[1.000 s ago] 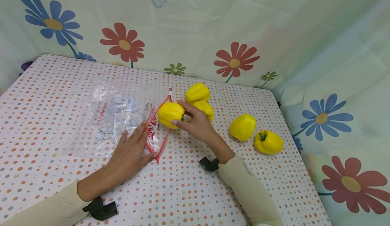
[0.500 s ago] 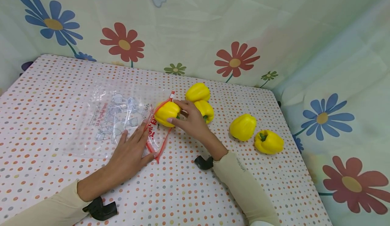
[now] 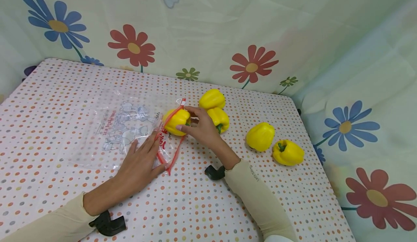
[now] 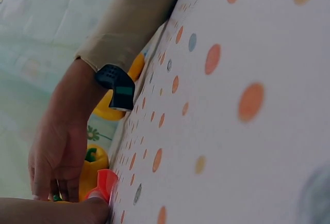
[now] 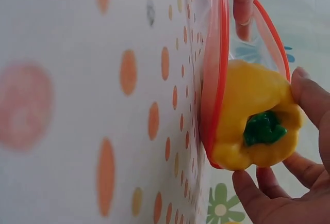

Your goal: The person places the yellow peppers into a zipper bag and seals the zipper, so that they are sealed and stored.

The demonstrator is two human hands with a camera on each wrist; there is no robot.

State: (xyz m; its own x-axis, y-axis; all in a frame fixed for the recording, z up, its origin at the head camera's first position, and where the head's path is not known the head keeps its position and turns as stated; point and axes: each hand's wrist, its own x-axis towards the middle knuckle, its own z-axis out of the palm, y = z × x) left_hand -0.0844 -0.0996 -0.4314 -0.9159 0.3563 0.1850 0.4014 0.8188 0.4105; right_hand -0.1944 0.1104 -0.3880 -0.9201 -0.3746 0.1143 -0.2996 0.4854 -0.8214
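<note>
A clear zip bag [image 3: 97, 137] with red zip edges and printed animals lies flat on the table. My left hand [image 3: 137, 167] rests on its near side, fingers extended, thumb by the red edge. A yellow bell pepper [image 3: 176, 122] sits in the bag's mouth, its far end between the red edges. My right hand [image 3: 202, 129] grips the pepper's stem end between thumb and fingers. In the right wrist view, the green stem [image 5: 263, 128] faces outward and the red zip edge [image 5: 221, 69] stands beside the pepper. Left fingertips show inside the bag's opening there.
Two more yellow peppers [image 3: 212, 99] lie close together just behind my right hand. Another pepper [image 3: 260, 137] and one with its stem showing [image 3: 288, 152] lie farther right. A dotted cloth [image 3: 195, 205] covers the table, and a flowered curtain [image 3: 202, 28] hangs behind.
My right hand has moved left with the pepper, bringing it from over the bag's mouth to between the red edges. The left hand has stayed in place.
</note>
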